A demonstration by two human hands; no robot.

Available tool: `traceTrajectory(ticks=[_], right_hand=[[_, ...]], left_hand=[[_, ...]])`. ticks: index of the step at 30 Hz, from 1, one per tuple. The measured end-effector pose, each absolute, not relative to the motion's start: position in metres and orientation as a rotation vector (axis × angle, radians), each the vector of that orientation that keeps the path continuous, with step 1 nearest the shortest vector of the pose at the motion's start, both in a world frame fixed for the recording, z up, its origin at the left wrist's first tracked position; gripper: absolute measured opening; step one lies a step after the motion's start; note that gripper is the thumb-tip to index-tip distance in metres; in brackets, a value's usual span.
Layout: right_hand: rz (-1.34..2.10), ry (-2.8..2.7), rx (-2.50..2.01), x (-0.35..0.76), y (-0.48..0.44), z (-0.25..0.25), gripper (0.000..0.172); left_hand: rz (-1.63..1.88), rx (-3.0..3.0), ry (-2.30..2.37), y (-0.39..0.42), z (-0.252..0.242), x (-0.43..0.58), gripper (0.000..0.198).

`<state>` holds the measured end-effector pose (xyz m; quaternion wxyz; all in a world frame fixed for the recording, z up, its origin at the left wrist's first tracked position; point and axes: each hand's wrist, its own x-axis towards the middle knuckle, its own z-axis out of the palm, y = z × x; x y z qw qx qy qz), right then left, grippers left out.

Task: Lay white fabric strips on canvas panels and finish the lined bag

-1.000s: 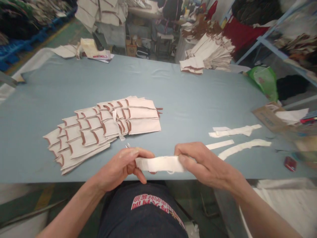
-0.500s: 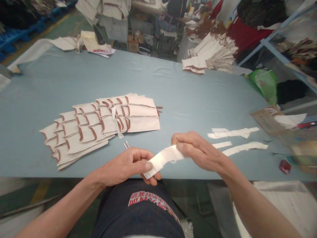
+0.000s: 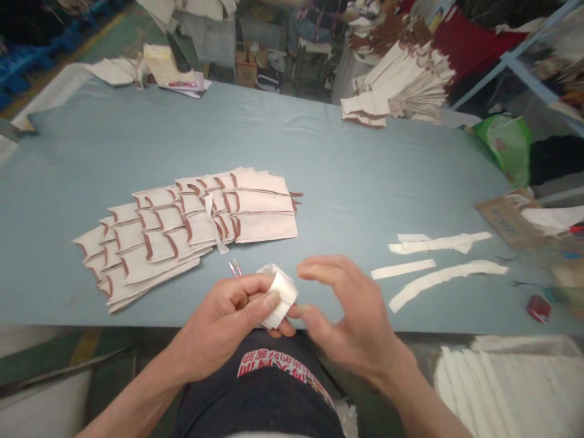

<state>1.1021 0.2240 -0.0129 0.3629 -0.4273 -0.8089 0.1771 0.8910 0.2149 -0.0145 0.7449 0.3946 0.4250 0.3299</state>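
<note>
My left hand [image 3: 246,313] pinches a folded white fabric strip [image 3: 283,293] between thumb and fingers, just over the table's front edge. Right beside it is my right hand [image 3: 349,304], its thumb and fingers spread apart with nothing between them. The right thumb tip is close to the folded strip; whether it touches I cannot tell. Behind my left hand lie small thread snips [image 3: 235,267], partly covered by it. To the left, overlapping cream fabric pieces [image 3: 264,210] with brown edges lie in rows, with a thin white strip [image 3: 213,222] across them.
Several loose white strips [image 3: 449,277] lie on the blue-grey table [image 3: 328,158] at the right. Beyond them are a cardboard piece [image 3: 504,219] and a dark red object [image 3: 539,308]. A stack of cream pieces [image 3: 396,91] sits at the far edge, and a green bag [image 3: 506,146] at the right.
The white strip, stretched between both hands before, is now folded up in my left hand. My right hand has let go and opened. The view has shifted slightly.
</note>
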Motion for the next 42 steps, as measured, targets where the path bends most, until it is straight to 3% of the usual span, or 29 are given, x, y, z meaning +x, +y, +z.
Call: traceTrajectory(ticks=[7,16,22,28,31,35,42], right_hand=[[0.413,-2.032,-1.125,1.086,0.212,-0.022,0.019],[0.731,-1.696,-1.335,1.083,0.209,-0.036,0.010],[1.133,-1.339,-1.464,1.079,0.209,-0.050,0.022],[0.984,-1.346,-1.460,1.068,0.207,-0.050,0.019],[1.087,-1.266,-1.437,1.069,0.208,-0.049,0.022],[1.281,-0.965,-1.401,1.081,0.219,-0.058,0.030],[1.071,-0.936,-1.481,1.103,0.256,-0.065,0.029]], left_hand=[[0.710,0.984,0.945,0.215,-0.021,0.893,0.031],[0.731,1.429,1.169,0.216,-0.025,0.908,0.022],[0.740,1.305,1.165,0.212,-0.037,0.918,0.022],[0.791,1.161,1.174,0.212,-0.040,0.923,0.031],[0.853,1.182,1.195,0.210,-0.043,0.923,0.036],[0.897,1.555,1.245,0.199,-0.049,0.922,0.038],[0.997,2.013,1.248,0.177,-0.056,0.926,0.042]])
